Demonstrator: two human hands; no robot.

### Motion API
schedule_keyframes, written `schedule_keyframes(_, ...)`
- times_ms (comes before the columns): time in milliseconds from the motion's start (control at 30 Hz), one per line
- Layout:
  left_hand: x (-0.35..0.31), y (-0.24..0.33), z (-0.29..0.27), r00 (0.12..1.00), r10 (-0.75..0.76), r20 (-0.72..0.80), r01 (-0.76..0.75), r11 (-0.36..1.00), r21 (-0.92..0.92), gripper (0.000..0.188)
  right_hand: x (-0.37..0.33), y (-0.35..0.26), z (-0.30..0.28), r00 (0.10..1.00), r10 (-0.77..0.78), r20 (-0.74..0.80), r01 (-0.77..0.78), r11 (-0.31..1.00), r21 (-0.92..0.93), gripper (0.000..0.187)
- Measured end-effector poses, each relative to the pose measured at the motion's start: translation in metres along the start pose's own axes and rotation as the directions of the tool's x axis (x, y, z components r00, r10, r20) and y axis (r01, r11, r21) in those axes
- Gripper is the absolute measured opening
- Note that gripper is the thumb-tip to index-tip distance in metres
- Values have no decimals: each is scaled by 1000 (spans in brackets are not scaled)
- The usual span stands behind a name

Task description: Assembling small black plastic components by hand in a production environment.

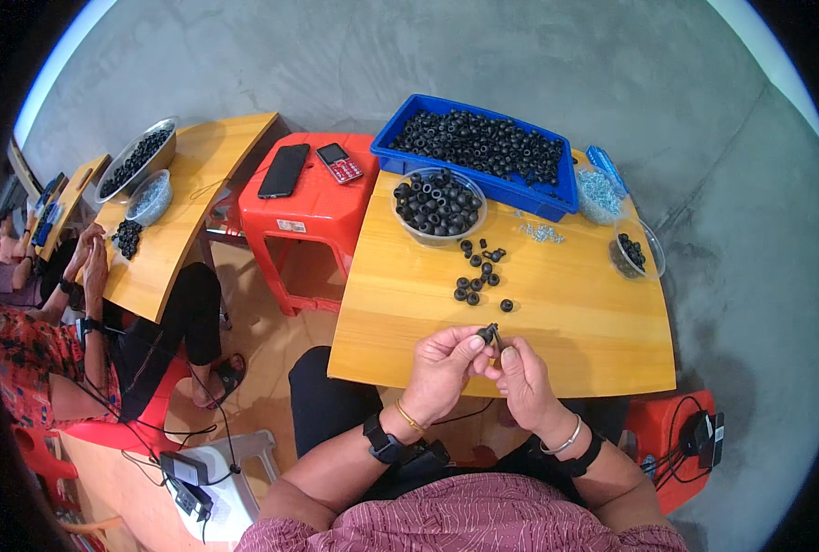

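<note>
Over the front edge of the yellow wooden table (400,345), my two hands meet. My left hand (442,370) pinches a small black knob-like part (488,333) between thumb and fingertips. My right hand (527,385) is closed close beside it, thumb against fingers. A thin sliver shows between the hands, but what the right fingers hold is too small to tell. Just beyond, several loose round black parts (476,284) with holes lie on the table. Behind them stands a clear bowl (438,241) full of the same parts.
A blue tray (547,204) of small black parts sits at the back. Small screws (543,234), a tub of screws (601,195) and a clear cup (651,267) are at the right. Two phones lie on a red stool (313,207). Another person (51,368) works at the left.
</note>
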State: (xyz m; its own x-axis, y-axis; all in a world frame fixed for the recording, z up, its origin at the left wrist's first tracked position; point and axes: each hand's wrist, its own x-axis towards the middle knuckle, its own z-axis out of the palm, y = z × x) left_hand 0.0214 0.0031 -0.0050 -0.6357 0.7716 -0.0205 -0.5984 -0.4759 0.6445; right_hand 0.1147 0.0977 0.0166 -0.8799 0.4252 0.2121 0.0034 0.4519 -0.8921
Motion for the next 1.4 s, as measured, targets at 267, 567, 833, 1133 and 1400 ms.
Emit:
schedule_keyframes(267, 1, 0, -1, 999, -13, 50, 17, 996, -84, 17, 2, -2, -7, 994, 75, 73, -80, 994, 70, 30)
schedule_keyframes(567, 5, 1, -2, 999, -23, -36, 22, 999, -35, 14, 24, 10, -43, 991, -83, -109, 37, 927, -373, 23)
schedule_keyframes(833, 10, -3, -2, 998, -19, -59, 25, 994, 104, 12, 50, 30, -73, 991, 130, -27, -110, 690, -715, 25)
schedule_keyframes(1133, 6, 7, -10, 993, -117, -17, 117, 993, 33, 12, 51, 58, -127, 960, 181, -212, -278, 654, -704, 24)
schedule_keyframes(1400, 12, 6, -11, 992, -129, -6, 129, 991, 33, 12, 82, 49, -115, 968, 249, 28, -125, 575, -808, 31)
